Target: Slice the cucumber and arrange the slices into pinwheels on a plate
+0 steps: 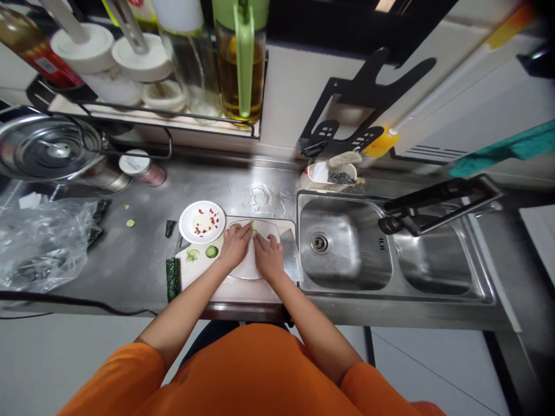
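Note:
Over the cutting board, my left hand and my right hand meet at the fingertips. Both are closed in a pinch around a small pale-green cucumber piece, mostly hidden by the fingers. A cleaver lies flat on the board beside my right hand. Left of my left hand are a round cucumber slice and thin pale-green scraps. A white plate with small red pieces rests at the board's upper left. A dark-green length of cucumber lies at the board's left edge.
A double sink with a black faucet lies to the right. On the left are a clear plastic bag, a lidded pot and a small jar. A rack of bottles hangs above the counter.

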### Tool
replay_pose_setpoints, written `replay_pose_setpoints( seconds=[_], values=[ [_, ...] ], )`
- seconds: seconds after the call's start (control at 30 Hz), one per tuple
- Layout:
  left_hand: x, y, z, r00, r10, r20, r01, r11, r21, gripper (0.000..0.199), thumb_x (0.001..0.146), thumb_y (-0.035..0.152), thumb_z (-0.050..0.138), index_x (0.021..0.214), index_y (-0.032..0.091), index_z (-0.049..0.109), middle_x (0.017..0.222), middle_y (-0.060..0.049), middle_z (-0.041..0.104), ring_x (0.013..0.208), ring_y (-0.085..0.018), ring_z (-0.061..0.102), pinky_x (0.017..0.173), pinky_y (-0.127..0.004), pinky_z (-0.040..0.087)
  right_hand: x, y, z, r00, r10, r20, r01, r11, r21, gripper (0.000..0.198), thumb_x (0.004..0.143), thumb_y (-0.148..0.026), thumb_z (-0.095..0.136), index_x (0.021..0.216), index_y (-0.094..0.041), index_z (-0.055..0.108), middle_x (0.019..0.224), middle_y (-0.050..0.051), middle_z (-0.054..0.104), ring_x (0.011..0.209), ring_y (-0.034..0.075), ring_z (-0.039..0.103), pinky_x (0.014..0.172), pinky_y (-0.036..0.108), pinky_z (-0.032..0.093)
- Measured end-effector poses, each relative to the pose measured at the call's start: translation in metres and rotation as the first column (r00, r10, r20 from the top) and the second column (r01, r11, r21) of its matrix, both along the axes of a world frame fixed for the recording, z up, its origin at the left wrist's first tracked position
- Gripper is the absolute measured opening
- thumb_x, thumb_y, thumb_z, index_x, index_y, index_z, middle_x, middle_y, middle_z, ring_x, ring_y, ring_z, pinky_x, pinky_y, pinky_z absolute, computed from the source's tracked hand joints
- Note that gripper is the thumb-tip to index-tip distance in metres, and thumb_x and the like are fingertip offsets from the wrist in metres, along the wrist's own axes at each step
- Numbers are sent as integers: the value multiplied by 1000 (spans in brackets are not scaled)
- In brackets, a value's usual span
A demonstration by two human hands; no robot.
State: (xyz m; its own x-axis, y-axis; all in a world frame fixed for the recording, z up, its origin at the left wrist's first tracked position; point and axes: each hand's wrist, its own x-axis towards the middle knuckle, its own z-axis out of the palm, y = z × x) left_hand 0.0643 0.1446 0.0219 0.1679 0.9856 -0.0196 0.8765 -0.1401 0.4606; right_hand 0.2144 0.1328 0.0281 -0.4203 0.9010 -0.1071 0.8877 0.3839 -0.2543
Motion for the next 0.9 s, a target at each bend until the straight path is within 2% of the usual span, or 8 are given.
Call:
replay_pose_setpoints(
  seconds=[0.33,0.47,0.57,0.6,0.67,0.77,0.9],
  values=[
    [3,0,5,1000,18,26,-18,1000,9,39,89,20,42,126,23,55,134,-9,50,109,-29,39,89,-45,32,0,2,9,1000,-8,-12,8,1000,-23,41,94,-16,33,129,-20,53,135,9,48,121,34,30,84,44,32],
    [-11,-11,21,982,140,127,-150,986,73,32,88,19,42,114,20,62,120,-10,59,107,-25,46,93,-41,34,2,0,12,999,-44,-28,43,999,-7,38,94,-17,36,125,-21,57,132,9,51,118,32,32,82,41,32],
    [-34,-32,31,929,324,181,-340,938,68,28,87,21,42,104,16,64,101,-11,63,98,-22,53,90,-35,40,5,-4,10,996,-77,-39,77,997,3,36,93,-17,39,123,-21,58,130,9,52,115,31,34,82,40,32],
    [-43,-41,32,892,423,159,-436,898,57,26,86,24,44,101,15,64,96,-11,63,92,-22,55,87,-34,41,6,-5,10,996,-80,-45,80,997,8,35,93,-17,40,122,-21,59,129,9,53,114,30,35,83,40,32],
    [-57,-58,31,832,548,84,-550,835,-2,28,83,31,49,99,14,65,89,-10,63,82,-22,57,82,-34,43,7,-9,8,995,-81,-62,82,996,25,34,93,-16,40,120,-20,61,127,9,54,112,29,36,83,39,32],
    [-70,-76,24,793,609,-6,-608,792,-58,34,81,37,51,101,13,65,92,-11,64,85,-23,58,84,-34,44,7,-15,8,994,-75,-85,79,996,46,33,92,-16,41,117,-19,62,124,8,56,110,29,37,82,39,32],
    [-71,-82,16,793,609,-24,-607,786,-115,36,82,38,50,102,13,67,93,-12,66,87,-24,59,84,-33,43,4,-21,10,996,-35,-86,39,998,42,32,91,-16,42,116,-20,62,123,8,57,110,29,37,81,38,34]
  ],
)
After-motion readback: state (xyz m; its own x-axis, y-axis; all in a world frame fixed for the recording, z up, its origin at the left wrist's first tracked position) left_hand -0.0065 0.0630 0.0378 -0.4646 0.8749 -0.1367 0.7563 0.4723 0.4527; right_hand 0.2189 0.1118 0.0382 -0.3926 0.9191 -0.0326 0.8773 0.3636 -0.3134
